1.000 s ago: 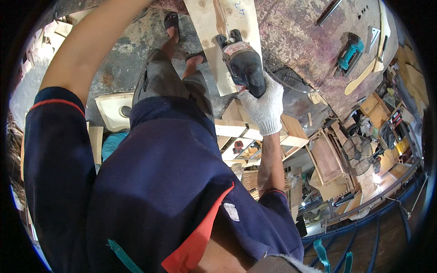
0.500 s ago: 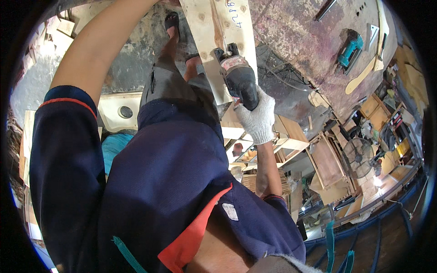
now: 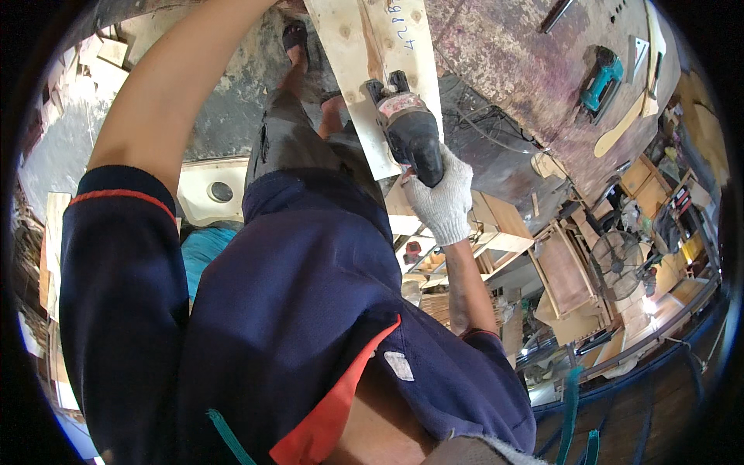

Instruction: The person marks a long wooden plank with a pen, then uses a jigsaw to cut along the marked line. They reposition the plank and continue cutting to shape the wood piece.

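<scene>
My right hand (image 3: pixel 440 194), in a white knitted glove, is closed around the rear of a black and worn reddish power tool that looks like a jigsaw (image 3: pixel 415 139). The tool rests on a pale, knotty wooden board (image 3: pixel 353 35), close to the board's near end, with its two-pronged front pointing away from me. Handwritten blue marks lie along the board's far right side. My left arm (image 3: pixel 167 85) reaches up and forward, and its hand is out of the picture beyond the top edge.
On the stained tabletop (image 3: pixel 504 54) at the right lie a teal power tool (image 3: pixel 601 84), a set square (image 3: pixel 637 58) and a curved pale wooden piece (image 3: pixel 616 133). Cables (image 3: pixel 492 124) hang below the board. Wooden frames (image 3: pixel 564 267) and a fan (image 3: pixel 617 260) stand at right.
The whole view has shifted slightly. The jigsaw and my gloved right hand keep nearly the same place on the board.
</scene>
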Demonstrator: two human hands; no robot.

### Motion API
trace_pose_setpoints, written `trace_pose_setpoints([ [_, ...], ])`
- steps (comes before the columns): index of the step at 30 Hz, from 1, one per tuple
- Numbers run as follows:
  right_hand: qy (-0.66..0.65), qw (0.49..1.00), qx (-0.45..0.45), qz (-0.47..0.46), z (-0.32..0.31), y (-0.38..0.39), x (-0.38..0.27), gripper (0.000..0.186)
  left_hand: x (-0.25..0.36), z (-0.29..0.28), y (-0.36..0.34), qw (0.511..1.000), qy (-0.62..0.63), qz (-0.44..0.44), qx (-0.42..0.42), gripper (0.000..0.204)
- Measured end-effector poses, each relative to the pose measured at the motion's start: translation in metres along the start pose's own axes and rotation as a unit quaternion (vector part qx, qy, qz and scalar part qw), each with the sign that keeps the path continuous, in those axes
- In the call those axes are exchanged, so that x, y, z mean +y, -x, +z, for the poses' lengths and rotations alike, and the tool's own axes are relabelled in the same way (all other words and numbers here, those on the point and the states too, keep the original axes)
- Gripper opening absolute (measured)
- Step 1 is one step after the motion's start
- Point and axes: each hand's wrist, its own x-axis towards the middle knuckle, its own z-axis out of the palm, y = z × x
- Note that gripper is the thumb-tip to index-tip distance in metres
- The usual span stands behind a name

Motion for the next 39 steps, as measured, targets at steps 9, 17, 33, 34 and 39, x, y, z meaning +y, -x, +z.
trace_pose_setpoints([
  [9, 0.029, 0.999, -0.013, 0.042, 0.002, -0.002, -0.002, 0.06, -0.002, -0.002, -0.003, 1.0, 0.019, -0.002, -0.014, 0.093],
  [17, 0.052, 0.995, 0.074, -0.031, 0.011, -0.001, 0.004, 0.037, -0.003, -0.004, -0.003, 0.999, 0.004, 0.016, -0.046, 0.095],
  [33, 0.085, 0.988, 0.114, -0.055, 0.016, -0.003, -0.002, 0.031, -0.003, -0.006, -0.004, 0.998, -0.004, 0.014, -0.055, 0.093],
  [34, 0.108, 0.984, 0.127, -0.064, 0.018, -0.002, 0.0, 0.031, -0.003, -0.008, -0.005, 0.998, -0.005, 0.016, -0.058, 0.093],
  [39, -0.029, 0.999, 0.036, 0.013, 0.003, -0.003, -0.017, 0.037, -0.004, 0.002, -0.005, 0.999, 0.013, 0.012, -0.048, 0.091],
])
